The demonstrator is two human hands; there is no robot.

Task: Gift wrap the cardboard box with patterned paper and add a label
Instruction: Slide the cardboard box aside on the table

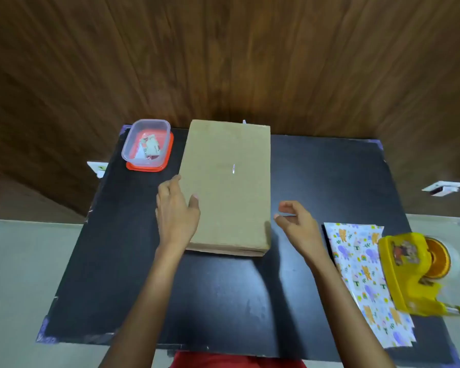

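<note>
Left hand [177, 211] flat against box [227, 181] left edge, fingers relaxed, thumb on top. Right hand [296, 224] just beside box, loosely curled, empty. Box lies mid-table [223, 301]. Paper [361, 274] right, tape dispenser [409, 272] overlapping it; tub [146, 142] far left.

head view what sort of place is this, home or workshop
Likely a home room set up for gift wrapping: a small black table against a wood-panelled wall, holding a cardboard box, patterned paper and a yellow tape dispenser.
</note>
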